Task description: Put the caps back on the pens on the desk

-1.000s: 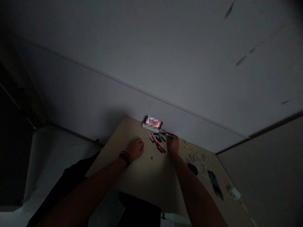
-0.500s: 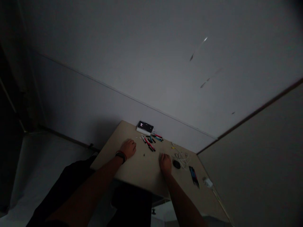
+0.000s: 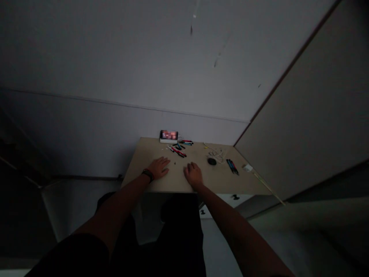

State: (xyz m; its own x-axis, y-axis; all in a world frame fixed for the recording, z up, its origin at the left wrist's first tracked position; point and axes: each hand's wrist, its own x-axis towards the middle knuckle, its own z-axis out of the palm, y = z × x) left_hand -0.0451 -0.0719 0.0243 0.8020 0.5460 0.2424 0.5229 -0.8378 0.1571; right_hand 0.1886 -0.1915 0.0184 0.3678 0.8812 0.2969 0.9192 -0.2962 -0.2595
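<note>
My left hand lies flat on the table, its fingers spread and nothing in it. A dark band circles that wrist. To the right rests my right hand, its fingers curled in toward the tabletop; whatever they may hold is hidden. Between the two hands is a tiny dark piece, too small to name. Beyond them lie several loose pens and pen parts, white, red and black, with blue ones and a further bunch behind.
A phone with a lit screen leans on a white box by the wall. On the right are a black mouse, a white cable, several pens in a row and a white plug. Drawers with dark knobs sit below.
My left hand has spread its fingers from a loose curl. My right hand has drawn a little closer to it. The camera view has tilted and levelled, and the phone screen has lit up.
</note>
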